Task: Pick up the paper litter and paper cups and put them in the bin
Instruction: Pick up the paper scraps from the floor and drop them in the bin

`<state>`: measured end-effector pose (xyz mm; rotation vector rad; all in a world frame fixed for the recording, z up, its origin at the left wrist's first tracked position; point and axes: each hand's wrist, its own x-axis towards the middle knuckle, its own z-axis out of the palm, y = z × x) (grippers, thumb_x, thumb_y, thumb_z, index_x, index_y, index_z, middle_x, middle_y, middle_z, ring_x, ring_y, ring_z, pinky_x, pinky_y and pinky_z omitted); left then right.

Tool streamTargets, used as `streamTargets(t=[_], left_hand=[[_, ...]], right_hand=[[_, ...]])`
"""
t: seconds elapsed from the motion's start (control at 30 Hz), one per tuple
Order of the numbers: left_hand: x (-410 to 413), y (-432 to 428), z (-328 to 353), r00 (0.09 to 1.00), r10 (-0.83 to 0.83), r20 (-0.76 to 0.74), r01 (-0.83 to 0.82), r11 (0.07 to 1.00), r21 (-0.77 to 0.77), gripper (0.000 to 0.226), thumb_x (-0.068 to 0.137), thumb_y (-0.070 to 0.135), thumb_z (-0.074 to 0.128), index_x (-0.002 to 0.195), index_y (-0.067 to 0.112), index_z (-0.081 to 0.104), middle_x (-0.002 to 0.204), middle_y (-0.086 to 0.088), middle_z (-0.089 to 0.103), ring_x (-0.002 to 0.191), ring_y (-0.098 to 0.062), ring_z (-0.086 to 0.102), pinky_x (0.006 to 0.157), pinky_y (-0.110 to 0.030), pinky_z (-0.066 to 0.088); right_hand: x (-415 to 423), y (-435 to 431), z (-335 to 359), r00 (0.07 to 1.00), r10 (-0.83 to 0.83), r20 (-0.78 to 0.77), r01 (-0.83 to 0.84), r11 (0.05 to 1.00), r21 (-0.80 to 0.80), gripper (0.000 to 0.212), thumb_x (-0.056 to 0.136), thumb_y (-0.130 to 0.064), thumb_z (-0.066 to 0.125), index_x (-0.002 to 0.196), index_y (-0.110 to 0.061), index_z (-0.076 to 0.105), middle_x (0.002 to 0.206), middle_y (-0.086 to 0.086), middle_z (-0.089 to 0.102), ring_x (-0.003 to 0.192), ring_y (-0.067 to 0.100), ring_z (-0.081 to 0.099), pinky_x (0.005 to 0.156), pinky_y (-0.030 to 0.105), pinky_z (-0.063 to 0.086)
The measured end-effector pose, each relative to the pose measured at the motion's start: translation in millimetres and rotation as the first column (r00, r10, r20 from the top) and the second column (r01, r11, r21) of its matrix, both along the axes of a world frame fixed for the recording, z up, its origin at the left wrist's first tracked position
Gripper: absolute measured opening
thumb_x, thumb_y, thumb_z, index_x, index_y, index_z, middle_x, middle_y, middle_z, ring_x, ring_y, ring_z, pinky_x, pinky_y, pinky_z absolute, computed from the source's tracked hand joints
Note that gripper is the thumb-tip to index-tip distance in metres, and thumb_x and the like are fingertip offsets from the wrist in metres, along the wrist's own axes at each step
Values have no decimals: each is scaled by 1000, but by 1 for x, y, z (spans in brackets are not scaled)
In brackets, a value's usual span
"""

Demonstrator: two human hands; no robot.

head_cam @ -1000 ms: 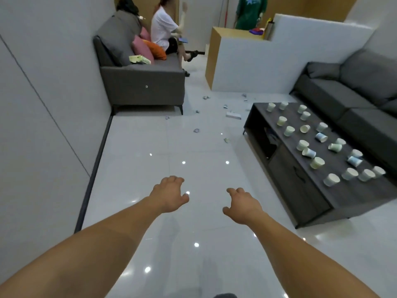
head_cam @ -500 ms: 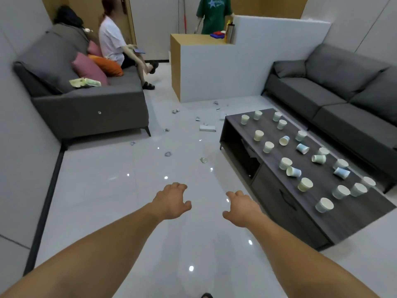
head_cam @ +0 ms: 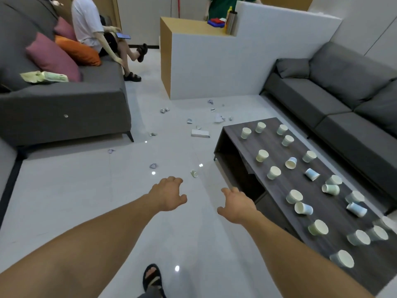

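Paper cups (head_cam: 274, 173) on table (head_cam: 322, 218) | litter (head_cam: 153, 166) on floor (head_cam: 86, 201) | left hand (head_cam: 168, 195), right hand (head_cam: 236, 206) relaxed, empty

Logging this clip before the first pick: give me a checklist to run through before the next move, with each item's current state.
1. Left hand free: ok, holds nothing.
2. Right hand free: ok, holds nothing.
3. Target in view: ok, floor cup lies just ahead of the left hand.
4. Bin located: not ok, none in view.
5. Coffee table cleared: not ok, paper cups cover it, some tipped.
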<state>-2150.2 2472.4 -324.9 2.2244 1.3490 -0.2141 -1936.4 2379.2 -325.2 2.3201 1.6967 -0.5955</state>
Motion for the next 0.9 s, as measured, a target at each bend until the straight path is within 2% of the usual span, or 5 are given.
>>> streamTargets(t=[0.23, 0.37, 0.57, 0.77, 0.9], left_hand=[[46, 137, -3, 999, -40, -18, 39, 999, -20, 67, 90, 46, 49, 147, 18, 29, 150, -4, 32, 138, -29, 25, 104, -42, 35], [78, 211, -19, 999, -31, -34, 30, 999, -38, 67, 90, 47, 50, 147, 19, 29, 151, -4, 32, 136, -29, 30, 104, -41, 34], [123, 308, -38, 996, 80, -49, -85, 991, -108, 67, 91, 46, 49, 147, 18, 29, 150, -4, 33, 134, -25, 34, 106, -39, 33], [135, 388, -61, 975, 214, -63, -221, 960, -172, 66, 91, 46, 50, 147, 18, 30, 149, -4, 35, 135, -27, 35, 105, -39, 35], [139, 443, -102, 972, 229, -55, -236, 939, -250, 67, 91, 45, 50, 148, 16, 29, 152, -6, 31, 135, -26, 34, 106, -40, 35]], right_hand=[[31, 134, -8, 998, -24, -59, 24, 1000, 3, 69, 89, -46, 55, 148, -22, 27, 140, 6, 39, 123, 27, 45, 91, 39, 44], [61, 216, -25, 998, 8, -68, -8, 1000, -6, 69, 90, -45, 55, 148, -22, 27, 140, 7, 39, 122, 27, 46, 89, 38, 46], [120, 342, -49, 992, 87, -96, -92, 995, -46, 71, 91, -44, 54, 150, -20, 24, 143, 7, 38, 124, 27, 44, 92, 38, 44], [149, 441, -70, 980, 173, -103, -187, 972, -145, 70, 90, -44, 53, 150, -21, 25, 142, 7, 38, 123, 27, 45, 87, 36, 44], [155, 501, -107, 974, 192, -120, -215, 951, -223, 68, 89, -46, 53, 148, -22, 28, 140, 6, 39, 121, 27, 46, 82, 36, 44]])
